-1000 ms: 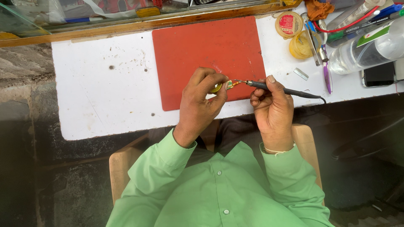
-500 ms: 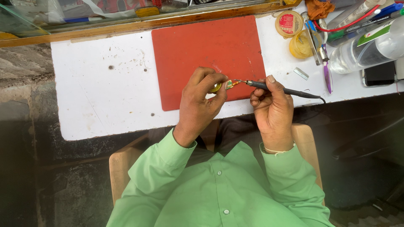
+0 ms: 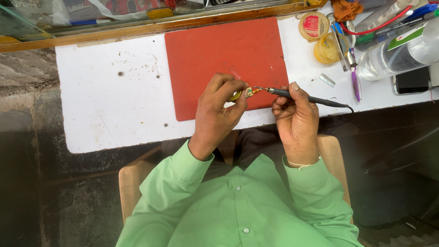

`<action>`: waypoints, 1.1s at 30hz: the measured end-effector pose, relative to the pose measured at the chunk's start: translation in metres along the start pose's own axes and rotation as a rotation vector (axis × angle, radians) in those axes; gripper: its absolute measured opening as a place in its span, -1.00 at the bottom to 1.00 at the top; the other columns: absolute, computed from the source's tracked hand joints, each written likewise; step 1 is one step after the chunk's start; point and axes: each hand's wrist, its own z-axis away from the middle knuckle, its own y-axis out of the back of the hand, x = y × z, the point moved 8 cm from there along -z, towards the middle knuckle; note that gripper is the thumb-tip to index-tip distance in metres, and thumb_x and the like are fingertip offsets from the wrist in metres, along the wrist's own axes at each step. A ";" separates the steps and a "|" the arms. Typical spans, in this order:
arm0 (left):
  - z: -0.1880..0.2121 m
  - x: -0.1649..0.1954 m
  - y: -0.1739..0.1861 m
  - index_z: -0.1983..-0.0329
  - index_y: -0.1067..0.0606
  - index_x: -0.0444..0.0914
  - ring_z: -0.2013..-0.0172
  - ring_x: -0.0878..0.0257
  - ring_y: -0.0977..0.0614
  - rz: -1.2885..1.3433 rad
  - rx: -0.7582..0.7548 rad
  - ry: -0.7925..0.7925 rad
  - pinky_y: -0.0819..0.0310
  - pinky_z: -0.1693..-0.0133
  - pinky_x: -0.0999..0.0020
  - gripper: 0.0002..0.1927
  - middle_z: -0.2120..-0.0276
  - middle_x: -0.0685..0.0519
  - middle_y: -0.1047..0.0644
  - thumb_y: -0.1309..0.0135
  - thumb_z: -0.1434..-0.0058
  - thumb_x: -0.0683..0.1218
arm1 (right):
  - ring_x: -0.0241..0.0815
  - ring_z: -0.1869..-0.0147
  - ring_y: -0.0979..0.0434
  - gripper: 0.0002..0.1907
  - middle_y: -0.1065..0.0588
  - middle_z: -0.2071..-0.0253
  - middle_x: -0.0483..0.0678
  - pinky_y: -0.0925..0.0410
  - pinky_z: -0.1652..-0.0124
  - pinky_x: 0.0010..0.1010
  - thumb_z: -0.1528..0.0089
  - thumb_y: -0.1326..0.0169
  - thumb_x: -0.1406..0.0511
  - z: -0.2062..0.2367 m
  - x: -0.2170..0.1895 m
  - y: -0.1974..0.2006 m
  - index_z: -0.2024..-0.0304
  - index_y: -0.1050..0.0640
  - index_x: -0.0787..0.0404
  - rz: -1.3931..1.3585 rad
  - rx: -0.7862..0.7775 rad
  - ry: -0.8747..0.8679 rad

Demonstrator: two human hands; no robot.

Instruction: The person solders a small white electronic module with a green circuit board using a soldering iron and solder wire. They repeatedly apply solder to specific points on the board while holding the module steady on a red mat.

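Over the lower edge of the red mat, the left hand pinches a small yellowish part between thumb and fingers, which hide most of it, so its kind is unclear. Just right of the mat's corner, the right hand is closed around a dark soldering iron, its tip at the part; whether they touch is unclear.

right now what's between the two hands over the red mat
In the head view, the small gold-coloured part pinched by the left hand meets the soldering iron tip from the right hand; red mat lies beneath.
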 end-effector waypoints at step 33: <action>0.000 0.000 0.000 0.14 -0.56 -0.25 0.22 0.21 -0.66 -0.004 0.010 -0.005 -0.63 0.24 0.38 -0.88 0.18 0.04 -0.49 -0.23 -0.28 -0.23 | -0.23 0.37 -0.53 -0.84 -0.55 0.37 -0.02 -0.39 0.36 -0.42 -0.33 -0.22 0.30 0.000 0.001 0.001 0.26 -0.57 0.28 0.000 -0.003 -0.008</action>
